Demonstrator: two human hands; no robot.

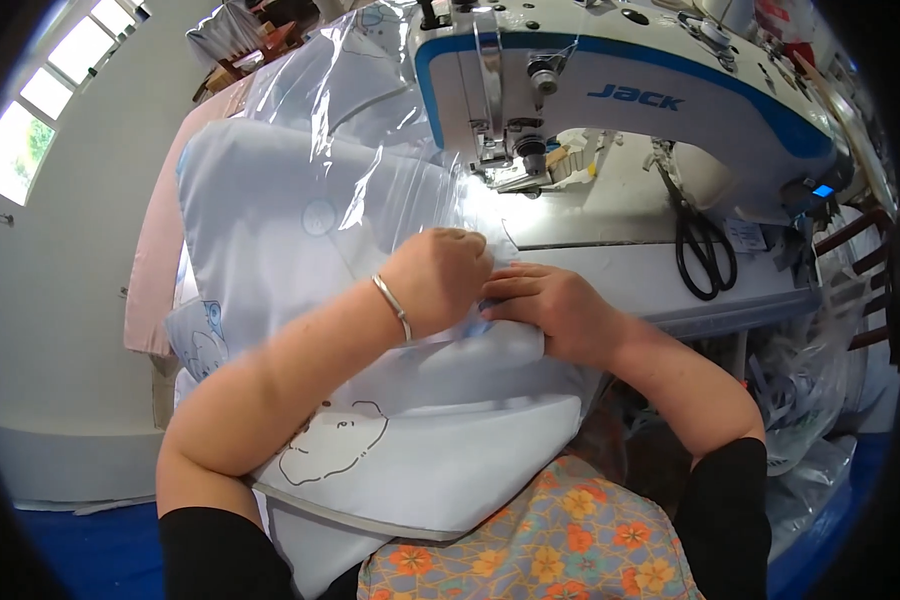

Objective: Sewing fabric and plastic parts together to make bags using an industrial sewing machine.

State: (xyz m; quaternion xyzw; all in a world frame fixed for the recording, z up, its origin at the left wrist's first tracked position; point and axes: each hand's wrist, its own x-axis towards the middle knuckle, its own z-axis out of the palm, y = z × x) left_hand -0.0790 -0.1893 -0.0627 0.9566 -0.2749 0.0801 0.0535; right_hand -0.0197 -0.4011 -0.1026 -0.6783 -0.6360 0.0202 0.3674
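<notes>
A large piece of pale white-blue fabric (270, 195) spreads over the machine table and down into my lap, with line-drawn cartoon prints on it. Clear plastic sheeting (355, 140) lies on its far part and catches the light. My left hand (440, 280), a silver bangle on its wrist, is closed on the fabric edge just in front of the sewing machine's needle area (530, 180). Close against it on the right, my right hand (562, 308) grips the same edge, fingers pointing left. The thumb of my left hand and the exact fold between the hands are hidden.
The white-and-blue sewing machine (610, 80) stands at the far right, its lamp lit. Black-handled scissors (703, 245) rest on the table's right side. Pink cloth (165, 230) hangs at the left edge. Clear plastic bags (810, 400) sit low on the right.
</notes>
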